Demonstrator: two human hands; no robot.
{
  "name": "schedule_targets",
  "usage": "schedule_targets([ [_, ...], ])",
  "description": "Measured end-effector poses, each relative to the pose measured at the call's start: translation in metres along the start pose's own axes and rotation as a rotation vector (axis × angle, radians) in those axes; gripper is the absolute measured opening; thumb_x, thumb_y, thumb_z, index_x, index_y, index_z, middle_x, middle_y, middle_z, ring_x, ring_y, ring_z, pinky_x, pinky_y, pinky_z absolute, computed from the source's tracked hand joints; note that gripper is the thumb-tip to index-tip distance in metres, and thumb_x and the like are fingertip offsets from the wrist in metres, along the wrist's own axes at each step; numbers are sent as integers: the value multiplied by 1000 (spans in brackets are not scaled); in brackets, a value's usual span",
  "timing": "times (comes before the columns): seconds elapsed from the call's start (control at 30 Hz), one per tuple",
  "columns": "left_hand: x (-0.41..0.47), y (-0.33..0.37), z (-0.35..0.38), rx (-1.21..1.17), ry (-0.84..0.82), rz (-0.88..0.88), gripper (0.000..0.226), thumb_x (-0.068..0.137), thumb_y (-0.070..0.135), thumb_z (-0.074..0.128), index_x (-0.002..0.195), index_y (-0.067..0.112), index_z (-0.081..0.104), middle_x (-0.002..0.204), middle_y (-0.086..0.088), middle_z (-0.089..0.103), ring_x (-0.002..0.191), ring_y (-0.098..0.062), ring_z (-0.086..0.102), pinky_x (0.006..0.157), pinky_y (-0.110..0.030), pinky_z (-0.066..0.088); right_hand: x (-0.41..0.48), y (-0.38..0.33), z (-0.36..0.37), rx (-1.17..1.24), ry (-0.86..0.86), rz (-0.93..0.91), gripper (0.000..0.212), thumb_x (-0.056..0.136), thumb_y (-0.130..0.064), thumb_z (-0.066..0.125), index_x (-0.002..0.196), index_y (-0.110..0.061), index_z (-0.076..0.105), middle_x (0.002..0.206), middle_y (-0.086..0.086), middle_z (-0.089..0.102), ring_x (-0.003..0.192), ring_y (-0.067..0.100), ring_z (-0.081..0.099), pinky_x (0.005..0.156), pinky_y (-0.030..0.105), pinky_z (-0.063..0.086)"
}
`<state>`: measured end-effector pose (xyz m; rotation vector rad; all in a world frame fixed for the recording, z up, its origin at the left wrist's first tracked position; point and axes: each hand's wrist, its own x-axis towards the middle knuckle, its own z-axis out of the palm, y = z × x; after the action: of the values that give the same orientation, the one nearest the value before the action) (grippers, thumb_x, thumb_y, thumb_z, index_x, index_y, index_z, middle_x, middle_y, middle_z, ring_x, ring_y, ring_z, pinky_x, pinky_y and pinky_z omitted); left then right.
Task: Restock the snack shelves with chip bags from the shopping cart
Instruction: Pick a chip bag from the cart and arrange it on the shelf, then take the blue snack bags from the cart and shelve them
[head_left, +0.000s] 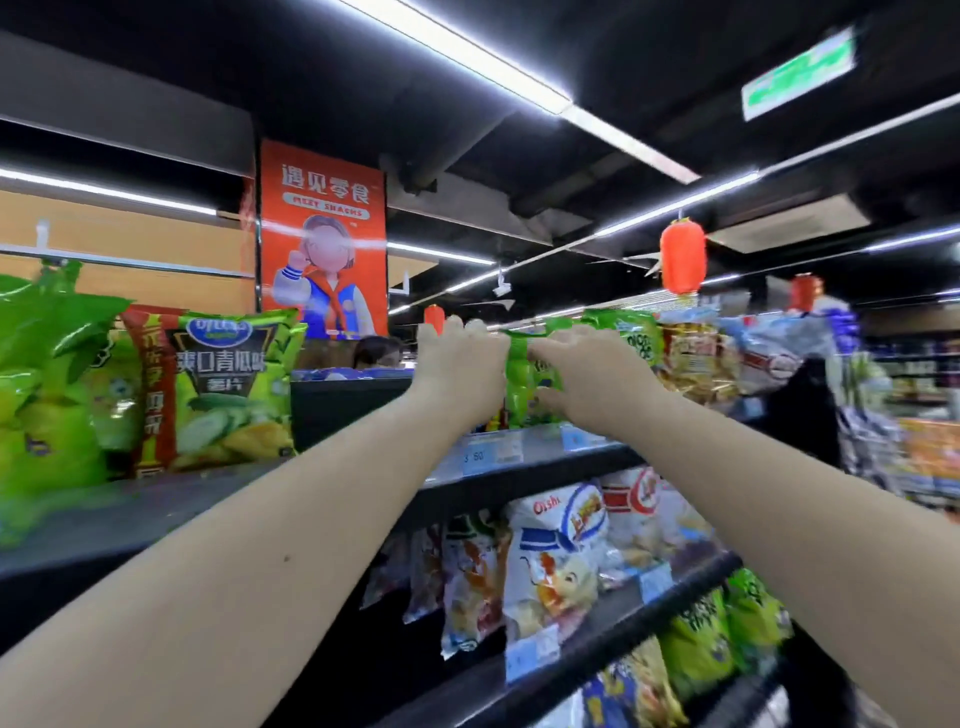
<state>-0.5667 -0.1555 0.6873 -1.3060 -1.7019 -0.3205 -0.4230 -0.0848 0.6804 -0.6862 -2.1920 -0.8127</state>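
Observation:
Both my arms reach up to the top shelf. My left hand and my right hand hold a green chip bag from either side, standing upright on the shelf. The fingers of both hands curl over its top edge. More green chip bags stand at the left end of the same shelf. The shopping cart is out of view.
To the right of the held bag stand gold and silver snack bags. White Oishi bags fill the shelf below, green and yellow bags the one under that. An orange snack banner hangs behind. Red lanterns hang from the ceiling.

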Motion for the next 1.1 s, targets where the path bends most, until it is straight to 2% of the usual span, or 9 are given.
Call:
schedule_targets([
  [0.13,5,84,-2,-142,25,106,28,85,24,55,112,24,60,117,-7,59,114,-31,49,90,-45,36,-72,51,-20,-127,-117,149,40,87,-35,57,123,-17,55,120,6,61,114,28,53,91,39,44],
  [0.33,-17,237,-12,-366,31,272,29,86,34,56,111,21,60,116,-8,60,112,-32,50,91,-44,37,-206,122,-50,-294,-306,342,36,90,-35,57,120,-17,52,115,6,59,110,29,52,82,38,42],
  [0.43,-40,322,-21,-470,-1,368,31,87,37,54,113,21,58,114,-7,59,110,-32,50,88,-45,38,-280,155,-63,-340,-385,468,31,90,-33,58,115,-16,54,111,7,62,106,30,55,83,39,46],
  [0.53,-69,410,-37,-529,-23,459,30,88,34,53,114,19,56,112,-7,58,107,-31,50,87,-45,39,-361,188,-75,-387,-471,558,35,91,-34,57,121,-18,51,118,6,59,113,30,51,87,39,41],
  [0.6,-91,468,-50,-593,-62,506,31,89,34,52,117,19,55,118,-7,57,111,-31,49,90,-46,38,-414,206,-85,-389,-512,613,38,90,-35,58,122,-17,51,119,6,59,114,30,50,87,39,40],
  [0.77,-154,594,-76,-776,-196,609,27,89,31,52,112,16,55,113,-8,59,111,-32,51,89,-44,39,-540,238,-102,-418,-646,712,27,91,-33,57,112,-18,52,112,4,60,107,28,52,74,36,33],
  [0.83,-183,635,-79,-850,-237,603,27,87,28,52,111,16,55,112,-6,60,109,-31,51,88,-43,40,-590,247,-105,-401,-690,747,24,91,-28,55,112,-16,54,113,6,60,107,29,53,74,35,35],
  [0.93,-222,684,-74,-892,-327,597,24,84,26,54,107,18,54,106,-4,62,105,-30,54,86,-42,41,-658,257,-101,-308,-753,830,29,91,-25,54,118,-14,55,119,9,58,111,32,51,86,38,40],
  [1.1,-277,738,-44,-830,-474,593,35,84,26,54,119,19,55,109,-5,61,107,-31,54,89,-43,40,-737,255,-70,-138,-815,964,31,90,-25,54,119,-14,55,121,9,56,112,31,50,84,39,46],
])
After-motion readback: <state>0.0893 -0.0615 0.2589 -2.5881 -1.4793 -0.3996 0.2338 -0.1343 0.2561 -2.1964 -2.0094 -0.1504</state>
